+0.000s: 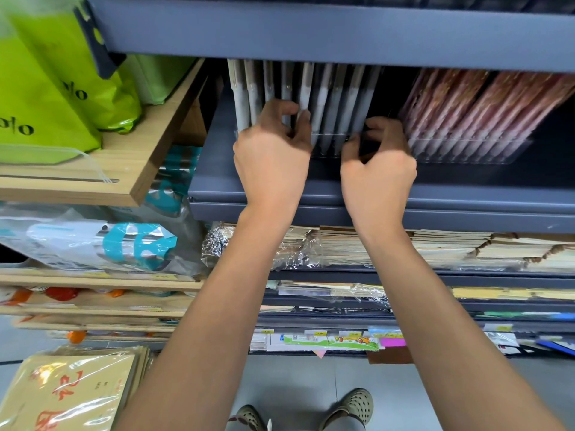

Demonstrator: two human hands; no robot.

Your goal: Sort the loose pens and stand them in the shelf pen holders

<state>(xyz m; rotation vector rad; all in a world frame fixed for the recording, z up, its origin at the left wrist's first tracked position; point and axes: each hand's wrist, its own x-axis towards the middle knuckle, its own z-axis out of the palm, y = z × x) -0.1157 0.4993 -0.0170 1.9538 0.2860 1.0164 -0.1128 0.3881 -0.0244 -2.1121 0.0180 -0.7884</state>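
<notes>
Two clear holders stand on the grey shelf. In the left holder, grey pens stand packed upright, their tops cut off by the upper shelf. The left hand curls in among them, thumb and fingers pinching one grey pen. The right hand is curled at that holder's right end; whether it grips anything, can't tell. Pink pens fill the right holder.

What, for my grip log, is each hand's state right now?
Left hand: closed, pinching a grey pen.
Right hand: fingers curled at the clear pen holder; grip cannot be told.
</notes>
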